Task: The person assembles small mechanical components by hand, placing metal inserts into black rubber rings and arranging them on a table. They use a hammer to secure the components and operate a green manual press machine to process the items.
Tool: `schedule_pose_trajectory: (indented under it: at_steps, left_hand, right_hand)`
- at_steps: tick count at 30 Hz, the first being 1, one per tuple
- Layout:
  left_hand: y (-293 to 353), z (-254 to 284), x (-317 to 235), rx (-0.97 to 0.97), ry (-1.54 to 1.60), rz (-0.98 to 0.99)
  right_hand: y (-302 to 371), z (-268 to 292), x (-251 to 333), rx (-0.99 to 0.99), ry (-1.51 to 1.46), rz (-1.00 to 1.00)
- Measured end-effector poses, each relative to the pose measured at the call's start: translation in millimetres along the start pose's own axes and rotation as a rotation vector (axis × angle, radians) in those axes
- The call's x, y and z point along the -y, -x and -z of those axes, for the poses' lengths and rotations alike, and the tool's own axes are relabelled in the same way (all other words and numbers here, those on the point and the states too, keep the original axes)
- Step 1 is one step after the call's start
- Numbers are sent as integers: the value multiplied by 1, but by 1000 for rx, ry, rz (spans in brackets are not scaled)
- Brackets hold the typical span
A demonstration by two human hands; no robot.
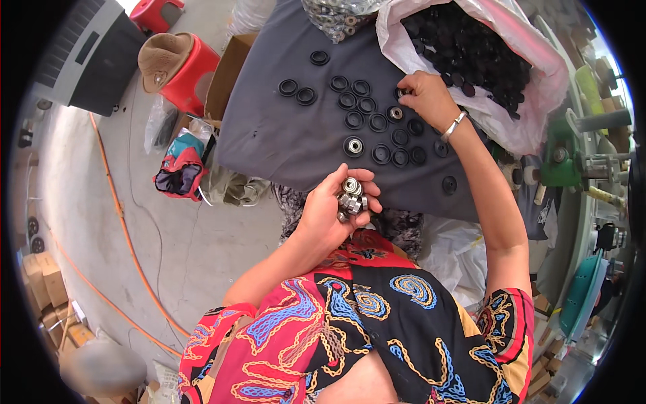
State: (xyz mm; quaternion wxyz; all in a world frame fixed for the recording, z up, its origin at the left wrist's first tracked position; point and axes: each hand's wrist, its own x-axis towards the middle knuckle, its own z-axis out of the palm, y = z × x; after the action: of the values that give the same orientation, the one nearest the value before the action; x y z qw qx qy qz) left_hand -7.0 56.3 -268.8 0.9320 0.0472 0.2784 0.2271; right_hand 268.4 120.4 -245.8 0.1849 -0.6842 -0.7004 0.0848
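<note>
My left hand (pixel 330 209) is cupped palm up near the table's front edge and holds several small metal ball bearings (pixel 351 196). Farther right, my right hand (pixel 428 99) pinches a ball bearing (pixel 403 92) at a black ring; the fingers partly cover both. Several round black ringed parts (pixel 354 120) lie spread on the grey cloth (pixel 269 135). A bearing sits in the middle of one black ring (pixel 354 146). Another bearing (pixel 396 113) rests in a ring just below my right fingertips.
A white sack (pixel 538 121) full of black discs (pixel 464 50) stands at the far right of the cloth. At the far edge lies a clear bag of bearings (pixel 340 20). Left of the table are a cardboard box (pixel 229 74) and a red stool (pixel 192 81) with a brown hat on it.
</note>
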Motion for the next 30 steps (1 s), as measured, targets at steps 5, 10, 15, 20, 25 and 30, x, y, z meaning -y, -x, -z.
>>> schedule_pose_trajectory:
  at_steps: [5,10,15,20,25,30]
  left_hand:
    - [1,1,4,2,-29,-5]
    - [0,-1,17,-39,-113,13]
    - [5,-10,26,-79,-264,45]
    - [4,-9,30,-18,-282,85]
    - [0,-1,19,68,-163,68]
    - [0,-3,11,55,-134,17]
  right_hand:
    - [40,26,69,-132,-6,247]
    - [99,9,119,179,-109,460]
    - [120,5,117,171,-213,385]
    - [121,11,114,250,-238,272]
    - [83,36,52,-236,-271,-114]
    - [60,22,-21,-219,-75,-231]
